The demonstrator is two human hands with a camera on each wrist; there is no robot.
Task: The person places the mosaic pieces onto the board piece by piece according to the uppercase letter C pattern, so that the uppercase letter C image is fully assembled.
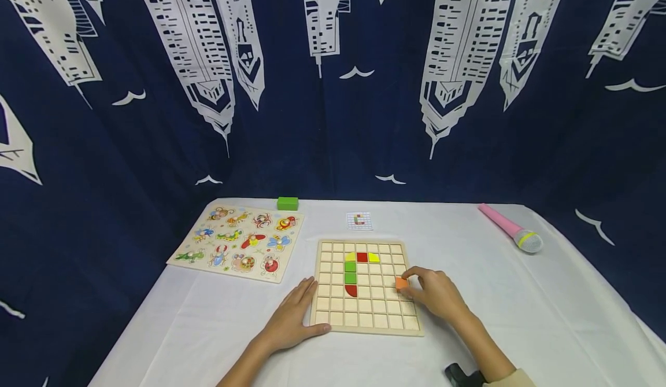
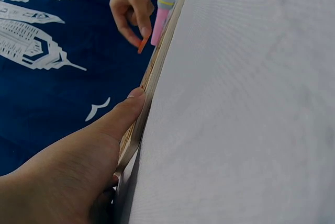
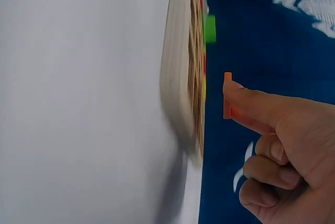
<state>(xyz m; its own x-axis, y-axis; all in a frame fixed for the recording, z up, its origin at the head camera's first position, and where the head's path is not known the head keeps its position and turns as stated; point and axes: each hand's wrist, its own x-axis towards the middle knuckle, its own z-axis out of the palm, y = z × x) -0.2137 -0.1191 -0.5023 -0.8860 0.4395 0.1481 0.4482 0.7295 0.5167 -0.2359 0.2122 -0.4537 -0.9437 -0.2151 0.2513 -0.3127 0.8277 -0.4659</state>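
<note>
A wooden grid board (image 1: 380,306) lies on the white table. In its cells sit two yellow tiles (image 1: 373,257) with a red square tile (image 1: 362,257) between them, two green tiles (image 1: 350,272) below, and a red quarter-round tile (image 1: 351,290). Over the board's right side, my right hand (image 1: 439,295) pinches a thin orange square tile (image 3: 227,96) between thumb and index finger, its other fingers curled in. The tile is held above the board's surface in the right wrist view. My left hand (image 1: 291,320) rests at the board's left edge, fingers extended, thumb touching the rim (image 2: 149,90).
A small pattern card (image 1: 359,221) lies behind the board. At the left is an insect picture puzzle (image 1: 239,239), with a green block (image 1: 288,203) behind it. A pink toy microphone (image 1: 507,225) lies at the back right. A dark blue printed curtain (image 1: 322,126) hangs behind the table.
</note>
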